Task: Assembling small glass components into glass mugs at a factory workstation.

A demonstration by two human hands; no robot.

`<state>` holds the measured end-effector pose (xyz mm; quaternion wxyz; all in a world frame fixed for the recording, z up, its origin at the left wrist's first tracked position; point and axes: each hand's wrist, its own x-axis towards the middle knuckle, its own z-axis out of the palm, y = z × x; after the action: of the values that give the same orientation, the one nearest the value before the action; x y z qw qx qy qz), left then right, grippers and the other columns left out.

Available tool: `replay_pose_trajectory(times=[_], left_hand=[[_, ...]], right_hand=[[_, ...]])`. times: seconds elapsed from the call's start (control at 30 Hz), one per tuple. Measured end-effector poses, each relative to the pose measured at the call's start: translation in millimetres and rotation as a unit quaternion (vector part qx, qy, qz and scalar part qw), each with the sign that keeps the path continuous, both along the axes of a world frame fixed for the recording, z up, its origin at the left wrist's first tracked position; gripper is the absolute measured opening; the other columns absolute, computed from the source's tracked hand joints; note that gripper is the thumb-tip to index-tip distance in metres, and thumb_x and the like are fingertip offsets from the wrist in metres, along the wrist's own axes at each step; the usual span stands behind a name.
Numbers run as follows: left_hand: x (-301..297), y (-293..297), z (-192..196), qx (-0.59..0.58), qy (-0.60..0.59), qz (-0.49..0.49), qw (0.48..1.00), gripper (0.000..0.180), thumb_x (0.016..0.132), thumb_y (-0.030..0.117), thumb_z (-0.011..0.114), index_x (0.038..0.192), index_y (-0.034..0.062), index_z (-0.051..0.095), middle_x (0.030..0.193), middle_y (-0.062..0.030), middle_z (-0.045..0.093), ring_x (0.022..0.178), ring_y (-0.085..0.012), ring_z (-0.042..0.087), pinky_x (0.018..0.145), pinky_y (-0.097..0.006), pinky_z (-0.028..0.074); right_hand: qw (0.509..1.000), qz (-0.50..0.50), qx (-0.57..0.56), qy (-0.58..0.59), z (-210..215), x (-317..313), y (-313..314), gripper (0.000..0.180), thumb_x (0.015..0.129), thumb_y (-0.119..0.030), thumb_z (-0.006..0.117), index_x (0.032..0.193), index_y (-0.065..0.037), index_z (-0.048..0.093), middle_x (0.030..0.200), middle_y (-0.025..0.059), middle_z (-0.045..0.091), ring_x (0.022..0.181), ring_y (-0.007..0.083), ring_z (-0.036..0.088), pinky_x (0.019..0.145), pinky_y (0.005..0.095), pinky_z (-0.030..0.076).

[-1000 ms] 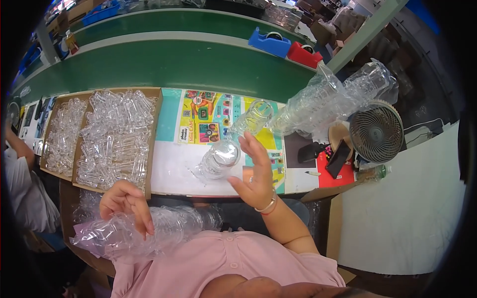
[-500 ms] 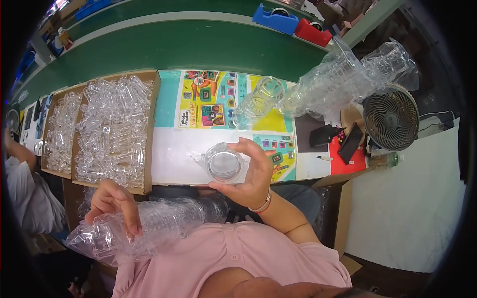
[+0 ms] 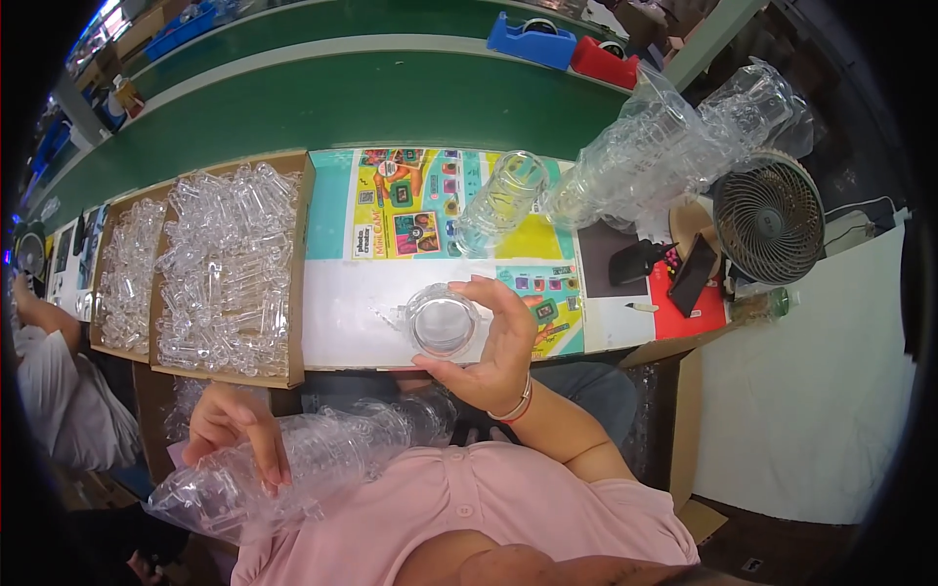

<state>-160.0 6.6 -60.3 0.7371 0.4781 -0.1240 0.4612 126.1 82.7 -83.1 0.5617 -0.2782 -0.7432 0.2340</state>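
Note:
My right hand (image 3: pixel 498 347) holds a transparent round plastic cup (image 3: pixel 442 325) over the white part of the table, thumb and fingers curved around its side. The cup's round opening faces up toward me, and a small clear handle-like part juts from its left. Across my lap lies a long see-through plastic bag (image 3: pixel 337 444) with a stack of clear cups inside. My left hand (image 3: pixel 237 430) is bent over the bag's left end, its fingers closed on the crinkled film. The left thumb is partly hidden.
A divided cardboard box (image 3: pixel 301 264) at left holds many small clear plastic pieces. Clear cups (image 3: pixel 503 200) lie stacked beyond my right hand, beside bagged stacks (image 3: pixel 635 156). A black fan (image 3: pixel 769 217), a dark bottle (image 3: pixel 635 262) and tape dispensers (image 3: pixel 532 41) stand farther right. Another person's arm (image 3: pixel 49 317) shows far left.
The view has shifted slightly. My left hand and the bag's end sit a little lower and farther right in the picture. My right hand keeps the cup in nearly the same place.

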Motion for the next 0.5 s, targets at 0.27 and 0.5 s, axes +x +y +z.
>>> replay_pose_trajectory(times=[0.27, 0.5], left_hand=[[-6, -4, -1, 0.013, -0.007, -0.001, 1.0, 0.063, 0.09, 0.035, 0.05, 0.127, -0.007, 0.021, 0.087, -0.0343, 0.056, 0.077, -0.0369, 0.063, 0.076, -0.047, 0.052], [-13, -1, -6, 0.009, 0.036, 0.031, 0.999, 0.053, 0.091, 0.038, 0.044, 0.123, 0.0009, 0.024, 0.076, -0.026, 0.059, 0.065, -0.0345, 0.065, 0.062, -0.045, 0.055]], right_hand=[[0.999, 0.017, -0.02, 0.03, -5, -4, 1, 0.092, 0.059, -0.011, 0.081, 0.13, -0.001, 0.023, 0.114, 0.017, 0.049, 0.105, 0.0251, 0.05, 0.094, 0.0398, 0.035], [0.999, -0.002, -0.024, -0.041, 21, -15, 25, 0.065, 0.062, -0.013, 0.079, 0.115, 0.0, 0.044, 0.101, 0.0158, 0.055, 0.094, 0.0259, 0.055, 0.084, 0.0348, 0.042]])
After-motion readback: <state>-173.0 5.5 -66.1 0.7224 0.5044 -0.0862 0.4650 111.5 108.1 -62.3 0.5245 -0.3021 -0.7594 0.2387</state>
